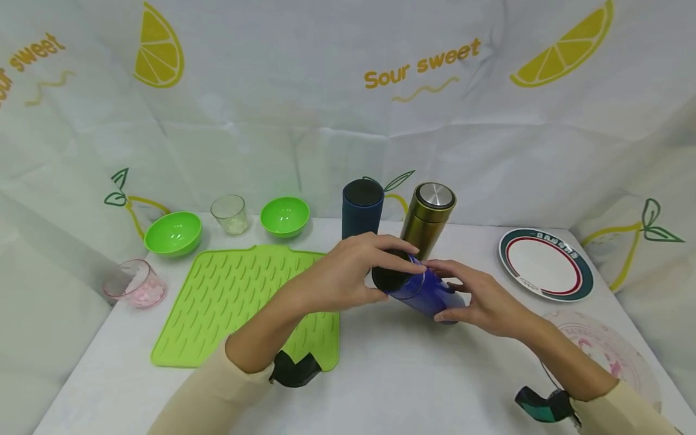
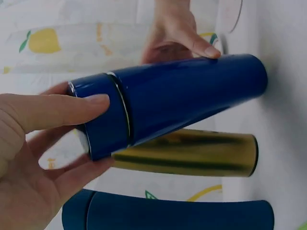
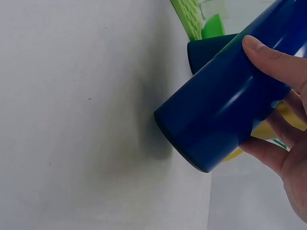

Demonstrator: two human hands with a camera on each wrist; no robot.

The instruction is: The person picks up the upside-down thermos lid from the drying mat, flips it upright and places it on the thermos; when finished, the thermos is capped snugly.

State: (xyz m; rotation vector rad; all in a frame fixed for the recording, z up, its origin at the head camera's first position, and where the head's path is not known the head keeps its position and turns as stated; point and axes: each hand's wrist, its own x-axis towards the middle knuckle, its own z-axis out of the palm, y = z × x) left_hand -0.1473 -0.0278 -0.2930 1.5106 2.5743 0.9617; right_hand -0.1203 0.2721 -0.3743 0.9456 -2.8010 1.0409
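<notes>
A shiny blue thermos flask [image 1: 421, 295] is held tilted above the white table, its dark-topped lid [image 2: 100, 115] toward the left. My left hand [image 1: 345, 272] grips this lid, with the thumb on one side and fingers on the other. Further down the body, my right hand [image 1: 484, 302] holds the flask near its base, which hangs close over the table in the right wrist view. A thin seam ring shows between lid and body. Just behind stand a gold thermos flask [image 1: 421, 226] with a silver top and a dark teal one [image 1: 361, 211], both upright.
At left lies a green drying mat [image 1: 244, 296]. Two green bowls [image 1: 285, 216], a clear glass [image 1: 229, 214] and a pinkish glass [image 1: 138, 284] stand around it. On the right are a dark-rimmed plate [image 1: 546, 264] and a pink-patterned plate [image 1: 609, 344]. A printed curtain hangs behind.
</notes>
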